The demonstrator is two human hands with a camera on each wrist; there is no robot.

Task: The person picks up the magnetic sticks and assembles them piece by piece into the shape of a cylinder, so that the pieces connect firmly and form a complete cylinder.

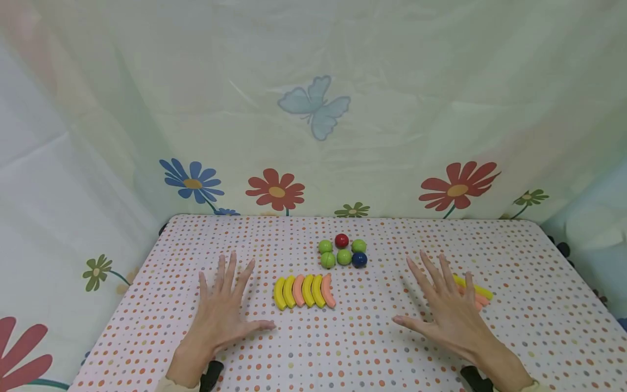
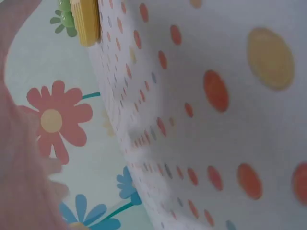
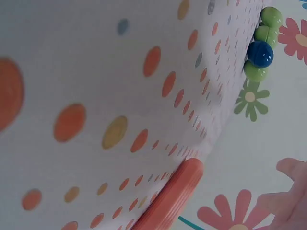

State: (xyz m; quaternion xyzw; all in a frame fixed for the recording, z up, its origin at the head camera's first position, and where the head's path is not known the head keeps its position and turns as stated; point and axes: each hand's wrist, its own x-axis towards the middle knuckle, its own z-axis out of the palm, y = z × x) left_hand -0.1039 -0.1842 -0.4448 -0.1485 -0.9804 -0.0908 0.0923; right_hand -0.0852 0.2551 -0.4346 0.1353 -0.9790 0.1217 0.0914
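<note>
Both hands hover over the table with fingers spread, holding nothing. My left hand [image 1: 222, 313] is left of a row of curved toy bananas, several yellow [image 1: 280, 294] and two pink [image 1: 298, 290], lying side by side. To the right of that row is my right hand [image 1: 448, 313]. Partly hidden behind its fingers lie a yellow piece [image 1: 479, 288] and pink pieces [image 1: 482, 299]; one ridged pink piece [image 3: 172, 196] shows larger in the right wrist view. Behind the row sits a cluster of several green balls [image 1: 344, 257], a red ball [image 1: 342, 240] and a dark blue ball [image 1: 360, 259].
A dotted cloth covers the table [image 1: 357, 348]. Behind it hangs a pale curtain [image 1: 392, 120] printed with flowers and a butterfly, which continues along the left side. Dark round knobs [image 1: 563, 249] show beside the table's right edge.
</note>
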